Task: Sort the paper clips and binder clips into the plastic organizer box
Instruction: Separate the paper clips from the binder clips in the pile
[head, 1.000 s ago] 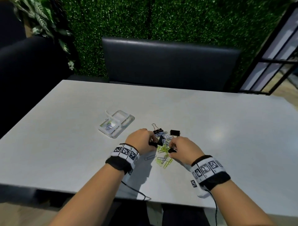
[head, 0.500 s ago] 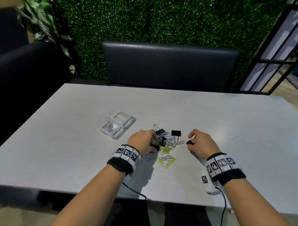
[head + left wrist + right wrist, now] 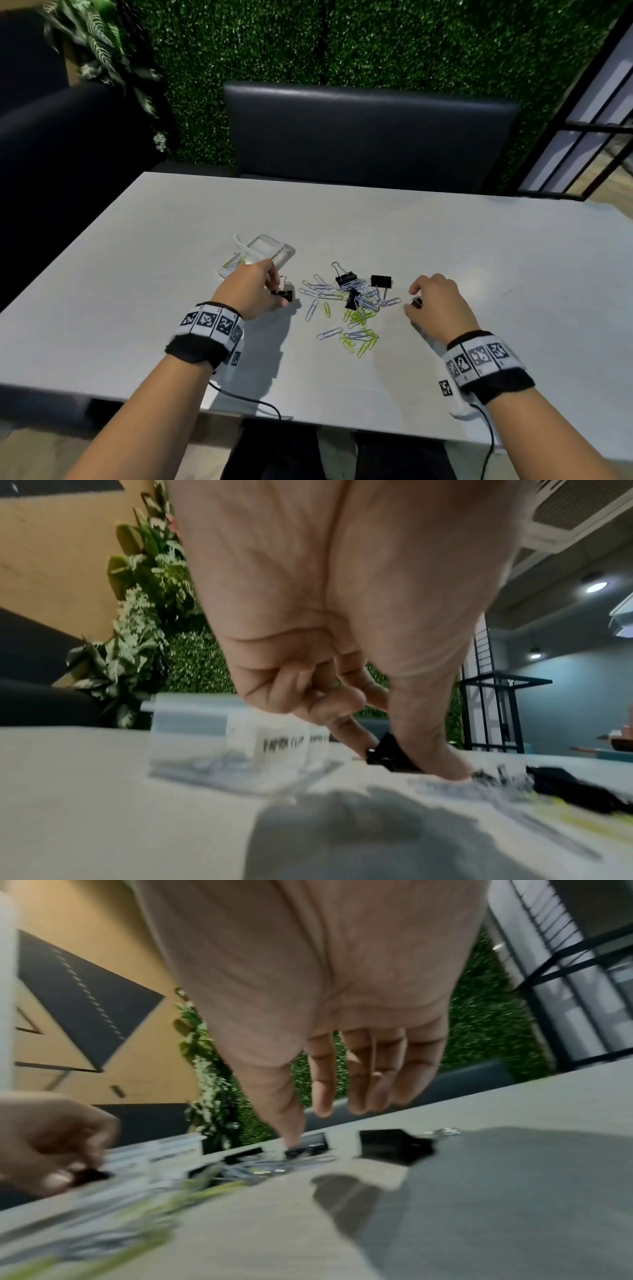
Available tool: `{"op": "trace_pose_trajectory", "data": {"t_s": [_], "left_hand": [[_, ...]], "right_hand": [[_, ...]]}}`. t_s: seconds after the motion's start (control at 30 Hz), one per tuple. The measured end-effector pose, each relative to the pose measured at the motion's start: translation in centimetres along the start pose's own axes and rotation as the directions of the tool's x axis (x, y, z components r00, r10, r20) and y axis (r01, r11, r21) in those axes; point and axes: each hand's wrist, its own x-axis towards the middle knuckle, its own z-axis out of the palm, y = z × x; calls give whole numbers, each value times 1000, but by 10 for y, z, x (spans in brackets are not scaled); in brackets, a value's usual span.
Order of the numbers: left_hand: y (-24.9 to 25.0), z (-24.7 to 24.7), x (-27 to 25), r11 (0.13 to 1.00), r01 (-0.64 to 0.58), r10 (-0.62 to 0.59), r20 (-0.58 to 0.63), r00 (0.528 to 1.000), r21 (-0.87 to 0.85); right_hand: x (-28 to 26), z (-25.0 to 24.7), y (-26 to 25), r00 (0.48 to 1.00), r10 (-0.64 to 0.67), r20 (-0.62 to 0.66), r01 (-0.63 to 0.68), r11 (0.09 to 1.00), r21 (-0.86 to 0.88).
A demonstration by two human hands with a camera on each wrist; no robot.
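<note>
Green hedge wall (image 3: 376,44) (beyond table (image 3: 479,260))

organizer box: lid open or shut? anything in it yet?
Open. The plastic organizer box has its clear lid flipped up at the far-left edge, and a few paper clips lie in the near compartment. The other compartment's contents cannot be told.

Head view looks down over the surface (image 3: 445,240); both wrist views skim it low, sharing the clip pile (image 3: 356,308).
</note>
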Motion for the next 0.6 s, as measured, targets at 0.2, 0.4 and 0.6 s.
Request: {"op": "trace_pose_trajectory", "data": {"t_s": [0.2,0.4,0.6], "left_hand": [[8,13,-8,987,-57,59,-11,998,150],[63,41,-35,952,-268,231,224,947,150],[82,64,-27,931,-298,250,226,941,210]], "right_hand": [[-23,6,-39,923,-290,251,257,953,158],[-23,16,-49,928,-244,281,236,970,63],[-22,23,-55,945,-240,223,248,969,-10]]}}
